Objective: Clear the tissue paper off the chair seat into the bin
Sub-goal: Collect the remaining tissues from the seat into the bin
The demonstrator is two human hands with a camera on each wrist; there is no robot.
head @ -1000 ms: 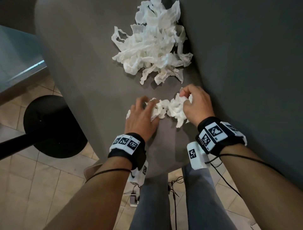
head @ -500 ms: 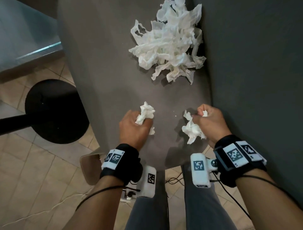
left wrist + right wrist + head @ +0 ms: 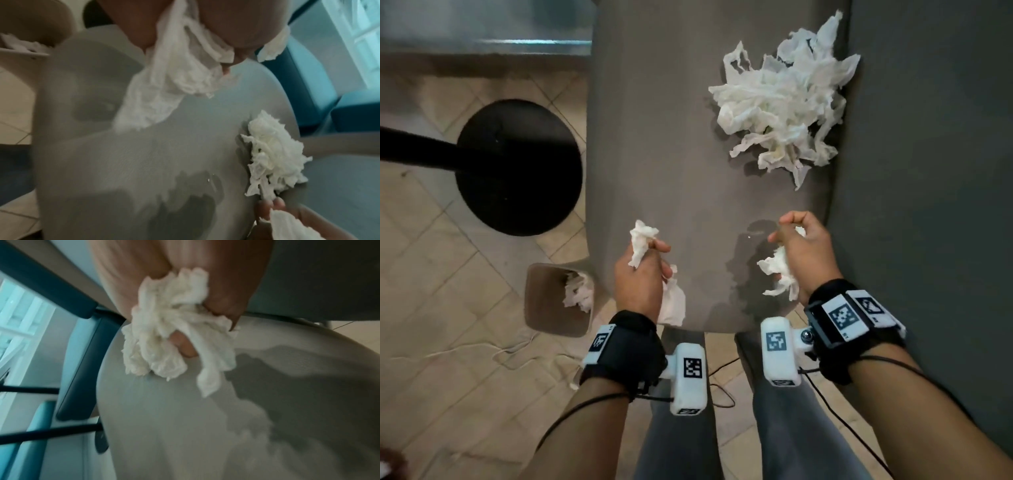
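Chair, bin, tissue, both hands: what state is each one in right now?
Left hand: grips a wad of tissue, above the seat's front edge.
Right hand: grips another wad.
Big tissue pile: loose, lying on the chair seat, against the backrest side.
Chair seat: partly cleared, with darker blotches near the front.
Bin: on the floor beside the chair, open, some tissue already inside.
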